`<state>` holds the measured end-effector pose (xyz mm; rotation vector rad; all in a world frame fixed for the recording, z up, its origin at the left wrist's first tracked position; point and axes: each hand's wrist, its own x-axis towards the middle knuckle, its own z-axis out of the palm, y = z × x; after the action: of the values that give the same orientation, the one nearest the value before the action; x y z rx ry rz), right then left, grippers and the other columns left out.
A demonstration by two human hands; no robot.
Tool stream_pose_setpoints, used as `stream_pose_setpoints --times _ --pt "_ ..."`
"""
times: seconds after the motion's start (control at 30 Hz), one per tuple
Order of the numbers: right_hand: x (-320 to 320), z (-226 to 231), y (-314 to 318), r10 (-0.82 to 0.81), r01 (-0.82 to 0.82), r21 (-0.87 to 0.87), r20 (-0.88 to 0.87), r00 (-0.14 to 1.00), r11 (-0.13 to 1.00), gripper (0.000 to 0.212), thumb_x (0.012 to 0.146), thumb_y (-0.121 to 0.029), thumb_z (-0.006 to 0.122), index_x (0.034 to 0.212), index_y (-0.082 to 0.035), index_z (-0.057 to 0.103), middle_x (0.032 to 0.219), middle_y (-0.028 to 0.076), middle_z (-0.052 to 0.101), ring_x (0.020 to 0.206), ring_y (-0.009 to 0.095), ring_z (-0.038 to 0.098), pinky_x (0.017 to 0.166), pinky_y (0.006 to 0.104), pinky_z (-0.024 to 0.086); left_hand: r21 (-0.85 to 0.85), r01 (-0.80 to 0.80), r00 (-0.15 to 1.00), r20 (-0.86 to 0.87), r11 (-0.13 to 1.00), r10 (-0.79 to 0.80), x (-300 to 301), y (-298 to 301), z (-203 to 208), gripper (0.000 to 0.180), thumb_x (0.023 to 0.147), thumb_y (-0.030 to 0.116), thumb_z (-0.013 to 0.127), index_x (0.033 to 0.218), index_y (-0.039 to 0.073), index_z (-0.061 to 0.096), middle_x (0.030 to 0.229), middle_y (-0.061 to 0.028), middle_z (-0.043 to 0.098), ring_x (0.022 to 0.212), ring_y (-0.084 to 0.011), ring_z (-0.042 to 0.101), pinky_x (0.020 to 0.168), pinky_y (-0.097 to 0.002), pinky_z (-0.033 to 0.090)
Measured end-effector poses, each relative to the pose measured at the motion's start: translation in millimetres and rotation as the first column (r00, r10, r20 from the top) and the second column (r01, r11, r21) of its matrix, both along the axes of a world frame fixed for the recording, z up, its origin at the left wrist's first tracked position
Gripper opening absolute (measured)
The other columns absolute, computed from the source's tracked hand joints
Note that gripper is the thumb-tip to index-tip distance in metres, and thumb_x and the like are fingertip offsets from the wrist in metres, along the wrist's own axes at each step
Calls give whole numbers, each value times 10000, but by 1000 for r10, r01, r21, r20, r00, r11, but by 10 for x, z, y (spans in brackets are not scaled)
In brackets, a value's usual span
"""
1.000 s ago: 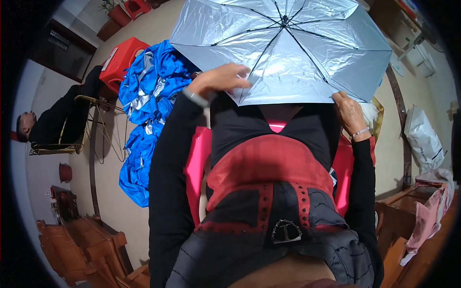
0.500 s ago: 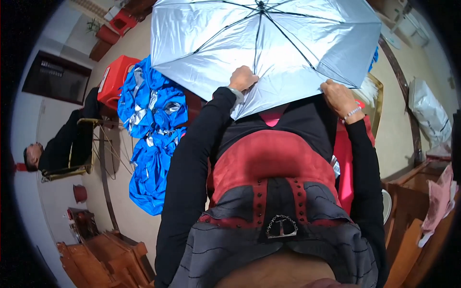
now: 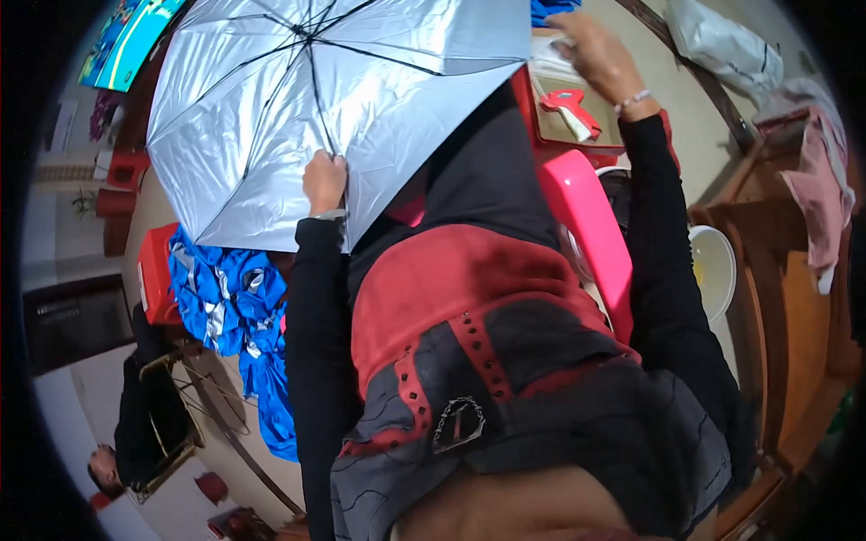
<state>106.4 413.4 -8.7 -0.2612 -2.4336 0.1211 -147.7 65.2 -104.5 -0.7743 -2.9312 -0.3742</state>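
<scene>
An open silver umbrella (image 3: pixel 271 99) with black ribs fills the upper left, its inner side facing me. My left hand (image 3: pixel 324 182) is closed on the umbrella's shaft near the canopy's lower edge. My right hand (image 3: pixel 595 50) reaches to the upper right, over a tan tray (image 3: pixel 552 126), with its fingers on something pale that I cannot make out. A red and white tool (image 3: pixel 568 108) lies on the tray just below that hand. I wear black sleeves and a red and grey top.
A heap of blue and silver umbrella fabric (image 3: pixel 230 316) lies at the left beside a red stool (image 3: pixel 155 275). A pink plastic seat (image 3: pixel 591 234) and a white bowl (image 3: pixel 713 266) are at the right. Another person (image 3: pixel 135 424) sits at lower left. Wooden furniture (image 3: pixel 794 298) stands at right.
The umbrella has swung to the left and tilted. My left hand moved from the canopy's edge onto the shaft. My right hand left the canopy and reached up to the tray.
</scene>
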Motion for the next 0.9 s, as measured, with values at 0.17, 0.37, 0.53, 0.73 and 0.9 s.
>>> stream_pose_setpoints --times 0.17,0.37,0.53,0.73,0.9 --pt "376 -149 433 -383 407 -27 288 878 913 207 761 -222 581 868 -46 564 800 157 597 772 344 559 668 408 452 33 15 1000 -15 999 -15 50 36 3 254 735 244 544 783 -3 578 771 -205 611 755 -375 583 680 -442 449" --pt "256 -1161 595 -308 407 -111 483 820 907 215 733 -240 598 750 -26 580 748 174 595 751 349 574 651 429 454 37 17 997 -70 999 -14 97 -21 -20 231 735 234 550 755 5 566 744 -193 608 733 -372 581 661 -438 446" --pt "330 -1553 574 -215 401 -175 621 754 899 279 715 -274 613 766 -1 581 774 200 596 781 344 584 686 427 454 56 51 994 -98 997 -45 112 -11 -28 215 736 225 557 749 10 557 730 -182 606 718 -371 578 649 -436 442" --pt "306 -1660 367 -308 531 -209 620 722 821 350 688 -314 647 842 -6 586 868 204 599 829 349 582 728 414 459 55 50 993 -108 997 -44 70 -49 -63 220 740 233 563 764 14 556 737 -174 607 715 -366 579 647 -435 441" --pt "239 -1631 305 -336 583 -210 647 685 785 410 679 -345 665 903 -13 576 902 210 593 845 355 572 747 406 456 54 43 993 -113 998 -36 67 -35 -77 222 742 236 564 767 16 556 743 -170 609 717 -362 580 646 -436 442"
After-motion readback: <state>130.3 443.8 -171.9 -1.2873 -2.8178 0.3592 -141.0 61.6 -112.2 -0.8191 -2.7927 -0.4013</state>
